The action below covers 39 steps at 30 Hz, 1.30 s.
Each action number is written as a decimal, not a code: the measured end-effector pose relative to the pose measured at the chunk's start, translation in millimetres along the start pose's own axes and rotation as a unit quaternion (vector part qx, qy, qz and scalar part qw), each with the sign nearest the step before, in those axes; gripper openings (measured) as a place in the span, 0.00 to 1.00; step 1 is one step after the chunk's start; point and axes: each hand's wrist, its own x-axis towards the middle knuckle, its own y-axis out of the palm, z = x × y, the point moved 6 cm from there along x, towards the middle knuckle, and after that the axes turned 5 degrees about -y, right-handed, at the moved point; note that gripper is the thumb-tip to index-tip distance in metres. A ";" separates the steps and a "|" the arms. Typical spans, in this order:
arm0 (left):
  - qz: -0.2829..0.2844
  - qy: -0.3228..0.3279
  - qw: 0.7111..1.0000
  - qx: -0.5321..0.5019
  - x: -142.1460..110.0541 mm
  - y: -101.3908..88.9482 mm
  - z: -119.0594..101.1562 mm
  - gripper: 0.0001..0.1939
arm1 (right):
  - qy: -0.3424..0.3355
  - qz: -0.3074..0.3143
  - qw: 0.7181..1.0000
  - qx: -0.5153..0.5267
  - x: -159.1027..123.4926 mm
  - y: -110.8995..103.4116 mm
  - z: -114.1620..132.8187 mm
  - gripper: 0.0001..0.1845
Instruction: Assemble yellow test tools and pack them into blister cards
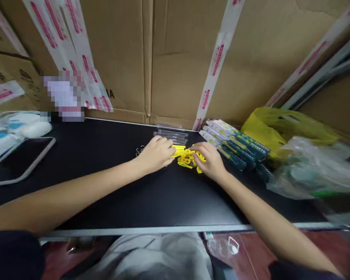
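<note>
On the black tabletop, several small yellow plastic parts (187, 159), some ring-shaped, lie in a loose pile between my hands. My left hand (156, 154) is at the pile's left side, with its fingers closed over long yellow plastic strips (178, 150). At the pile's right side, my right hand (210, 161) has bent fingers and thumb around a yellow part, most of it hidden by the fingers. Just behind the pile lie clear plastic tubes (172, 134). Thin bent metal wires (139, 150) show beside my left hand, partly covered by it.
Printed narrow boxes (236, 144) are stacked right of the pile. Beyond them sit a yellow plastic bag (262, 126) and a clear bag (309, 171). A phone or tablet (20, 161) lies at the left. Taped cardboard (175, 70) walls the back edge.
</note>
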 end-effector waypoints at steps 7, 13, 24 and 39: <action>0.040 -0.051 0.998 -0.014 9.6 23.1 -2.8 0.11 | 0.048 -0.030 0.998 0.023 3.8 -11.6 -2.1 0.05; 0.039 -0.073 0.996 -0.042 7.0 24.3 -1.9 0.10 | 0.059 0.033 0.998 0.017 0.3 2.1 -1.6 0.05; 0.034 -0.091 0.994 -0.045 3.3 23.0 2.0 0.09 | 0.052 0.156 0.986 0.007 -3.0 18.2 -1.4 0.12; 0.023 -0.141 0.957 -0.254 -58.9 2.9 28.9 0.09 | 0.047 0.180 0.982 -0.011 -2.1 27.1 0.8 0.14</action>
